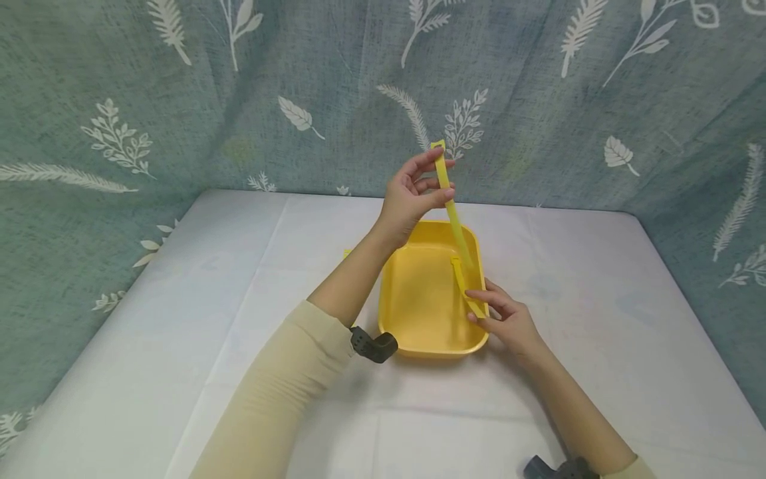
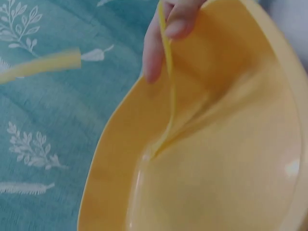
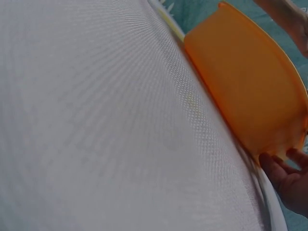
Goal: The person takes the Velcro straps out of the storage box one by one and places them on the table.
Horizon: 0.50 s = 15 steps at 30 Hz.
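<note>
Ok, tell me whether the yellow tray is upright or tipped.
Upright: the tray sits on the white cloth, its open side facing up.

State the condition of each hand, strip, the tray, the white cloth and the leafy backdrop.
Left hand: raised, pinching the upper strip.
Upper strip: slanting, lower end free.
Right hand: at the tray's right wall, pinching the lower strip.
Lower strip: slanting, inside the tray.
Tray: upright, uncovered.
White cloth: spread out, creased.
Leafy backdrop: hanging.

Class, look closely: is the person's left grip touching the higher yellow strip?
Touching. The head view shows the left grip pinching the higher yellow strip near its top, between thumb and fingers.
</note>
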Available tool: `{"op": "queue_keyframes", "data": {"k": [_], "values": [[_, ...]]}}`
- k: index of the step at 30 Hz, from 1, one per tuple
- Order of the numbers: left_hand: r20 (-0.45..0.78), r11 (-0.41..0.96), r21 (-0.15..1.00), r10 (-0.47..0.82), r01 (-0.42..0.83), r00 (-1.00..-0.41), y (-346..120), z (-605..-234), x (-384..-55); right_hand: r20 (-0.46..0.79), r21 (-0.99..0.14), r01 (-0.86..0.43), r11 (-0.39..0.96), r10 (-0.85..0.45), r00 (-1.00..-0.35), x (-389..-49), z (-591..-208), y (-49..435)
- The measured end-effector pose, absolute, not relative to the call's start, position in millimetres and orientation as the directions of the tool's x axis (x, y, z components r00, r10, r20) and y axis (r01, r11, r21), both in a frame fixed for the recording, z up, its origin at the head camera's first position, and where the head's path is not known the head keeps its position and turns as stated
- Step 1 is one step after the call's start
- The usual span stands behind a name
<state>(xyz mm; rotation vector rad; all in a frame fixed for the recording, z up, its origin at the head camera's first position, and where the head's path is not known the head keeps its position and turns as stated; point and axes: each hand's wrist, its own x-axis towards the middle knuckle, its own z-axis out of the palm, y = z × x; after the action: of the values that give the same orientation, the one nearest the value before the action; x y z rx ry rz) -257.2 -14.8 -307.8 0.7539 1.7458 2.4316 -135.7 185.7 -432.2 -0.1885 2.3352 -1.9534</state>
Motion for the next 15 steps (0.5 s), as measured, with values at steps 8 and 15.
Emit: {"op": "queue_keyframes", "data": {"k": [8,15], "values": [[0.326,-0.328,0.918,0.312,0.221,-0.892,-48.5,-309.4,-260.2,-0.052,-0.974,0.008,0.228,-0.187,-0.981,-134.2,-427.9,186.2],[0.265,-0.264,0.947,0.326,0.182,-0.907,-79.9,-316.0,-257.7,-0.048,-0.975,-0.008,0.222,-0.243,-0.969,-133.3,-429.0,187.7]]}}
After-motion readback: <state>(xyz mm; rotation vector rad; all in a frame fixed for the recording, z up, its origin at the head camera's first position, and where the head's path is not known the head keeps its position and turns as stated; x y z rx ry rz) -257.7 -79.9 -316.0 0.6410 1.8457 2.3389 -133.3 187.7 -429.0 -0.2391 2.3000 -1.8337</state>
